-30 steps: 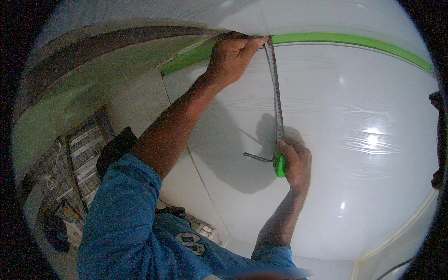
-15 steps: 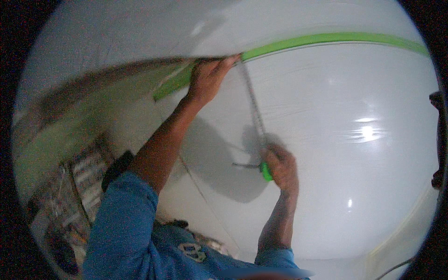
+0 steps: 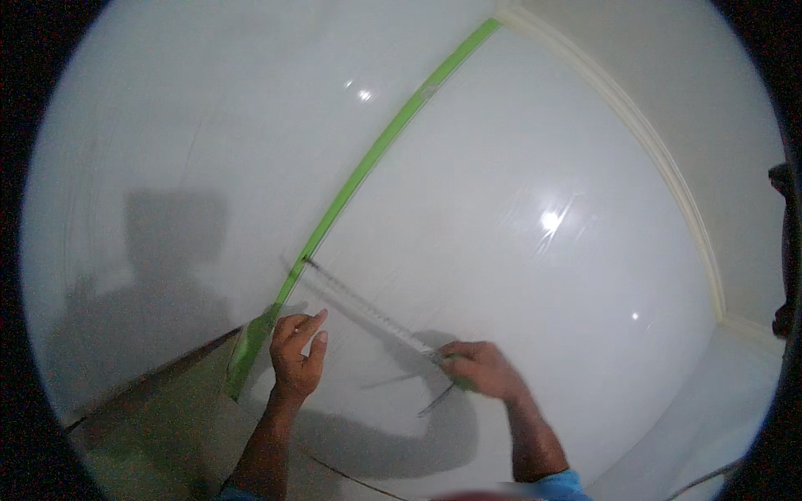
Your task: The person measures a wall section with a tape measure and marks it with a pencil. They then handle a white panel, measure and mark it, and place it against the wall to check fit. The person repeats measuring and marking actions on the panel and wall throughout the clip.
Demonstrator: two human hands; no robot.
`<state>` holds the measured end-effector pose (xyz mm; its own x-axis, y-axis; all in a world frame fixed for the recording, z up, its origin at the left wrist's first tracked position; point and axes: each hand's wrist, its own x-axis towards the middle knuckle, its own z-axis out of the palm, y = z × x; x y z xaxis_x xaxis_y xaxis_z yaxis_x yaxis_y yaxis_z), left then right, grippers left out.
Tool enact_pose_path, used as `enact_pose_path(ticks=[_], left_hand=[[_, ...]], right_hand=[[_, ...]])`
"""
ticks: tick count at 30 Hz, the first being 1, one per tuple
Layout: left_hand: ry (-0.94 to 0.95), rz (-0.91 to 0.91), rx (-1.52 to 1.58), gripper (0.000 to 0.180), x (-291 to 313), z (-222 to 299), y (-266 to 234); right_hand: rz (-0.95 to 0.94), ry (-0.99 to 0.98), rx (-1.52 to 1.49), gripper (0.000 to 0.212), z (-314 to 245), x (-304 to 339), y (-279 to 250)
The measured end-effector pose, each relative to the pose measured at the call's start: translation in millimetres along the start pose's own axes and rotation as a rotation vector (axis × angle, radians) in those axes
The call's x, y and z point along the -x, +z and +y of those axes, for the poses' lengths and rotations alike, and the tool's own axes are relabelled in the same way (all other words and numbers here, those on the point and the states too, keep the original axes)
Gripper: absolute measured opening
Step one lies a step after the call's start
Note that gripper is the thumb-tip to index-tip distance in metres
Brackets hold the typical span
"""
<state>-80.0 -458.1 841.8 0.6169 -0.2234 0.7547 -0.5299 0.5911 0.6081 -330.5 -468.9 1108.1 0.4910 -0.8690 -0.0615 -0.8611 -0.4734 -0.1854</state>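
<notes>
In my right hand [image 3: 489,371] I grip a green tape measure [image 3: 465,383], its case mostly hidden behind my fingers; a dark strap dangles below. The pale blade [image 3: 368,315] stretches out to the upper left, its end at the strip of green tape [image 3: 368,160] on the white glossy sheeting [image 3: 468,225]. Just below the blade's end is my left hand [image 3: 299,359], holding nothing, thumb and fingers apart. It is close to the lower part of the green strip and does not touch the blade.
A pale trim strip [image 3: 643,113] runs along the right side of the sheeting. At the lower left is a dull greenish surface [image 3: 159,426] with a dark edge. A dark cord [image 3: 706,478] shows at the lower right.
My left hand has let go of the blade's end at the green strip and opened. The view has turned, so the strip now slants. My right hand still holds the tape measure.
</notes>
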Motion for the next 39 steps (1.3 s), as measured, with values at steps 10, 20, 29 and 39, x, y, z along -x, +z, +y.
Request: enact_pose_path(ticks=[10,20,29,39], left_hand=[[0.087,-0.119,0.211,0.048,-222,-51,129],[-0.455,-0.26,1.249,0.049,-326,-182,274],[-0.397,-0.179,1.226,0.03,-333,-80,206],[-0.279,-0.459,1.016,0.044,-302,-13,187]], right_hand=[[0.075,-0.276,0.093,0.052,22,-183,-199],[0.003,-0.346,0.312,0.039,-12,-395,-229],[0.506,-0.243,0.208,0.03,-44,-208,-135],[0.987,-0.336,0.371,0.036,-47,-183,-201]])
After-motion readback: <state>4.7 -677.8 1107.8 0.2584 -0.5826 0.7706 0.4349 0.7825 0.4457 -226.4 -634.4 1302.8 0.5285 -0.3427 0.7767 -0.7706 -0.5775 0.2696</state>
